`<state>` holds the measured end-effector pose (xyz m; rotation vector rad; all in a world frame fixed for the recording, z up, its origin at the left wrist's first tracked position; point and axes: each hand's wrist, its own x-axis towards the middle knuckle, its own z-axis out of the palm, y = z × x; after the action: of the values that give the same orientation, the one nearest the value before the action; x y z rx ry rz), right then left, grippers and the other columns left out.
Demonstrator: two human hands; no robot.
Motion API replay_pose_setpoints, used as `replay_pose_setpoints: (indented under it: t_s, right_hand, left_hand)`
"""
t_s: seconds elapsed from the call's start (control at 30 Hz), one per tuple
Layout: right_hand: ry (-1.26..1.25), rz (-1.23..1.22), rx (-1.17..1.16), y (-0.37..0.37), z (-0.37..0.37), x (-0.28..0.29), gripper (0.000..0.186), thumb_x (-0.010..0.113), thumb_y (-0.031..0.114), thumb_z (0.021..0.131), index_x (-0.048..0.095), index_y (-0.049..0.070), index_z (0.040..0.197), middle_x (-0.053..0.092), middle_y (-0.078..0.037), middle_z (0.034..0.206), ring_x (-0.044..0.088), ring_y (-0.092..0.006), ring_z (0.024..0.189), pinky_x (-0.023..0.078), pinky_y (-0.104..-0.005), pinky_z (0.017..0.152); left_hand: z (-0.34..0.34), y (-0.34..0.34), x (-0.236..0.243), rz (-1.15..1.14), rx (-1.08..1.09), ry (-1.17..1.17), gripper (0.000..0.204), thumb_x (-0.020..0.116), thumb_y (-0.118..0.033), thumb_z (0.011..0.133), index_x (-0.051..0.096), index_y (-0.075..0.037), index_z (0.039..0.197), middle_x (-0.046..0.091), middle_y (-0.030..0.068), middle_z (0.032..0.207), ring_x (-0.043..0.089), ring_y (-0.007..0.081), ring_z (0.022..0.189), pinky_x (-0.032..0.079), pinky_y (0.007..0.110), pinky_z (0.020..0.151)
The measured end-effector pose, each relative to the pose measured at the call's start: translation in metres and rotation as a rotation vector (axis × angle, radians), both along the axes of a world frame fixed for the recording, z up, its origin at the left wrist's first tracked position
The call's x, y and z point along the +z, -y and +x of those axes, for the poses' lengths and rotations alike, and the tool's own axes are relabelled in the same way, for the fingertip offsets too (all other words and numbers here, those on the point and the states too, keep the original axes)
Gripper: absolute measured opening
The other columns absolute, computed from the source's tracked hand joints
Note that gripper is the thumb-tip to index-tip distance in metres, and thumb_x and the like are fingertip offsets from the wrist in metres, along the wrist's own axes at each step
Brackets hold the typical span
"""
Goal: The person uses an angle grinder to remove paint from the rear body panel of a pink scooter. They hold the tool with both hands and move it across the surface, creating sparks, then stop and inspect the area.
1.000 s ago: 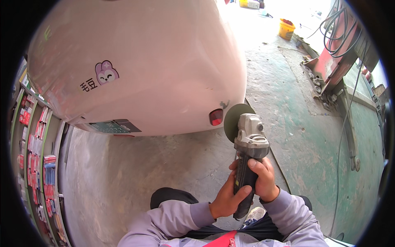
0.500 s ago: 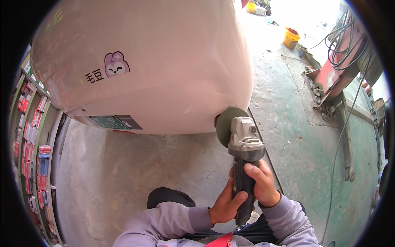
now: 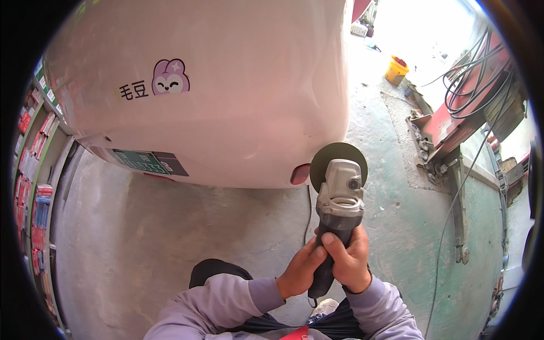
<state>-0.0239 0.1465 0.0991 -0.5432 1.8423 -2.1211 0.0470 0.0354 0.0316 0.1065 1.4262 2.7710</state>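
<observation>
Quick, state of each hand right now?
Left hand: closed, holding the silver-and-black angle grinder with a round dark-green disc.
Right hand: closed, holding the same grinder by its black handle.

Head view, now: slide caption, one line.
Left hand and right hand grip a grinder, its dark disc near the red light on a pale pink car.

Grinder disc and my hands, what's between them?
In the head view, the grinder's grey metal head and black collar lie between the disc and your left hand and right hand.
</observation>
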Motion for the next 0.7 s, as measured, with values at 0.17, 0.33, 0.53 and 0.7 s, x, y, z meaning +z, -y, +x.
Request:
replay_pose_setpoints:
  t_s: [0.17, 0.33, 0.53, 0.7]
  right_hand:
    - [-0.135, 0.053, -0.076, 0.011, -0.002, -0.008, 0.042, 0.075, 0.013, 0.098, 0.055, -0.003, 0.131, 0.069, -0.008, 0.107, 0.065, -0.0127, 0.094, 0.053, -0.0293, 0.085]
    - [-0.276, 0.065, -0.141, 0.026, -0.002, -0.014, 0.047, 0.079, 0.016, 0.096, 0.055, -0.004, 0.132, 0.069, -0.01, 0.114, 0.066, -0.0164, 0.099, 0.053, -0.0316, 0.09]
    - [-0.365, 0.084, -0.188, 0.04, -0.002, -0.022, 0.051, 0.08, 0.017, 0.095, 0.053, -0.005, 0.132, 0.069, -0.013, 0.119, 0.067, -0.0183, 0.105, 0.053, -0.033, 0.094]
    - [-0.469, 0.13, -0.245, 0.05, -0.007, -0.032, 0.053, 0.08, 0.016, 0.095, 0.052, -0.006, 0.133, 0.068, -0.014, 0.121, 0.067, -0.0191, 0.107, 0.053, -0.0332, 0.095]
  left_hand:
    - [-0.009, 0.008, 0.0, -0.134, 0.097, -0.058, 0.06, 0.038, -0.045, 0.116, 0.043, -0.001, 0.155, 0.058, 0.0106, 0.142, 0.056, 0.018, 0.129, 0.044, 0.033, 0.111]
    - [-0.023, 0.016, 0.0, -0.205, 0.193, -0.044, 0.064, 0.026, -0.052, 0.115, 0.053, -0.001, 0.142, 0.065, 0.0138, 0.128, 0.063, 0.0232, 0.118, 0.047, 0.036, 0.104]
    - [-0.037, 0.029, -0.006, -0.289, 0.278, -0.122, 0.064, 0.023, -0.05, 0.116, 0.059, 0.001, 0.131, 0.068, 0.019, 0.118, 0.066, 0.0311, 0.109, 0.049, 0.039, 0.099]
    - [-0.043, 0.039, -0.009, -0.265, 0.246, -0.126, 0.063, 0.023, -0.048, 0.116, 0.059, 0.002, 0.134, 0.068, 0.0187, 0.122, 0.065, 0.0295, 0.114, 0.048, 0.038, 0.103]
